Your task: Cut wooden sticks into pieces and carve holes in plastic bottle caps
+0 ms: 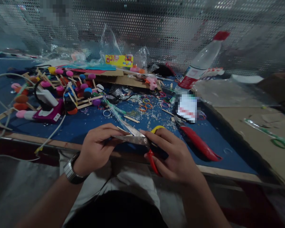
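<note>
My right hand (172, 153) is wrapped round the handles of a pair of scissors (138, 139), one loop yellow and the other red. The scissor blades are spread apart and point left, toward my left hand (98, 144), which wears a metal-band watch (72, 169). Between the left fingertips I pinch a thin wooden stick (121, 129), mostly hidden by the fingers and the blades. Both hands are over the front edge of the blue table (142, 123).
Foam balls on wooden sticks (73, 91) crowd the left, near a purple power adapter (48, 112) and a white cable (59, 129). Loose elastic bands (146, 101) and shavings lie mid-table. At right are a red-handled tool (199, 142), a lit phone (187, 107), a plastic bottle (201, 63) and cardboard (249, 120).
</note>
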Demonstrator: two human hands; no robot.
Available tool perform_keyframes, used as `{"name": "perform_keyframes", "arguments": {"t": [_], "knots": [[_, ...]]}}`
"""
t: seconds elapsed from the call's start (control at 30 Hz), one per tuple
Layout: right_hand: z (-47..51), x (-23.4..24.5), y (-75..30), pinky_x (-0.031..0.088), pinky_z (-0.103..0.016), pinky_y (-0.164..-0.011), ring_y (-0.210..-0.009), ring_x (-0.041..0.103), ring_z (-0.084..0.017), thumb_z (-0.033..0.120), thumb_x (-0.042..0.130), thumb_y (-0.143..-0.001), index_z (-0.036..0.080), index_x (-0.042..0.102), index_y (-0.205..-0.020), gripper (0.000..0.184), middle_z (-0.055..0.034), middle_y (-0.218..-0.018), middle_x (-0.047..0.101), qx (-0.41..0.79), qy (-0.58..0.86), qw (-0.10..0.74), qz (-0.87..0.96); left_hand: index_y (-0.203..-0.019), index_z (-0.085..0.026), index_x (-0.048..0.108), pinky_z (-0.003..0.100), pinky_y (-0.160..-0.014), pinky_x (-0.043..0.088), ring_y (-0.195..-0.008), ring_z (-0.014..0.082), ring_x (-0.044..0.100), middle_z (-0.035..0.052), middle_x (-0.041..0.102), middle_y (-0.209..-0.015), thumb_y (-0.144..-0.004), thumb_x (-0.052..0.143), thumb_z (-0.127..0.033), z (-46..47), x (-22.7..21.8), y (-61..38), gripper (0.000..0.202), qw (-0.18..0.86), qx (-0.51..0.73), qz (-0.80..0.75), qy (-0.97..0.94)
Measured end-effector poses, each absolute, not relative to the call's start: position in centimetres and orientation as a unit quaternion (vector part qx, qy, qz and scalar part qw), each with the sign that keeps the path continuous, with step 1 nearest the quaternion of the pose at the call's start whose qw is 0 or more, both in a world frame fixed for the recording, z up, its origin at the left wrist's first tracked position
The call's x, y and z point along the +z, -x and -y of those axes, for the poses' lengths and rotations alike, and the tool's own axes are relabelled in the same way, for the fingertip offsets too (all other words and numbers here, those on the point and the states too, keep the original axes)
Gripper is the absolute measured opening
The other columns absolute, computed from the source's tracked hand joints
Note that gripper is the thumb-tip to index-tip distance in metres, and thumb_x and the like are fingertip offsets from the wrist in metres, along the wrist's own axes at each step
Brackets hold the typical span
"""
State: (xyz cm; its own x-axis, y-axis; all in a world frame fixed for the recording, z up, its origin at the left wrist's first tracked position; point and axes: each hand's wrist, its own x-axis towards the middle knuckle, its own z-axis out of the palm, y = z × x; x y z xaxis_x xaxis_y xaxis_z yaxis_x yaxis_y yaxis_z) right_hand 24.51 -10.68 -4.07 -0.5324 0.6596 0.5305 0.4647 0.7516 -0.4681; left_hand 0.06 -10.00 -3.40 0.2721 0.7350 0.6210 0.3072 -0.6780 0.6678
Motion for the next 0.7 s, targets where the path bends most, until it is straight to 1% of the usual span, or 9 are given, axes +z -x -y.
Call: {"name": "perform_keyframes", "arguments": {"t": [0.27, 0.4, 0.53, 0.7], "knots": [[10.70, -3.93, -24.50, 0.049, -0.034, -0.073, -0.089, 0.056, -0.022, 0.022, 0.058, -0.090, 0.013, 0.056, -0.139, 0.050, -0.0088, -0.096, 0.056, 0.156, 0.309, 0.362, 0.865, -0.087, -0.018, 0.071, 0.020, -0.075, 0.059, -0.081, 0.0114, 0.072, 0.0042, 0.077, -0.091, -0.083, 0.063, 0.001, 9.95, -3.42, 0.02, 0.021, 0.220, 0.502, -0.327, -0.770], [10.68, -3.92, -24.64, 0.049, -0.035, -0.075, -0.090, 0.055, -0.022, 0.022, 0.058, -0.090, 0.014, 0.055, -0.140, 0.051, -0.0084, -0.097, 0.055, 0.169, 0.303, 0.360, 0.866, -0.084, -0.017, 0.071, 0.020, -0.073, 0.059, -0.079, 0.0114, 0.071, 0.0039, 0.077, -0.089, -0.080, 0.062, 0.004, 10.02, -3.25, 0.01, 0.024, 0.227, 0.501, -0.323, -0.770], [10.65, -4.05, -24.72, 0.049, -0.036, -0.076, -0.091, 0.055, -0.022, 0.021, 0.057, -0.090, 0.015, 0.054, -0.141, 0.052, -0.0085, -0.098, 0.056, 0.182, 0.303, 0.359, 0.864, -0.085, -0.018, 0.073, 0.021, -0.071, 0.059, -0.079, 0.0123, 0.072, 0.0035, 0.077, -0.088, -0.080, 0.062, 0.004, 10.05, -3.11, 0.02, 0.026, 0.227, 0.499, -0.324, -0.771], [10.58, -3.94, -24.63, 0.050, -0.035, -0.073, -0.087, 0.057, -0.022, 0.024, 0.057, -0.090, 0.016, 0.055, -0.140, 0.051, -0.0082, -0.095, 0.058, 0.161, 0.297, 0.354, 0.872, -0.086, -0.018, 0.073, 0.021, -0.072, 0.058, -0.080, 0.0120, 0.071, 0.0029, 0.076, -0.088, -0.079, 0.061, 0.006, 10.16, -3.24, -0.02, 0.028, 0.213, 0.511, -0.315, -0.771]]}}
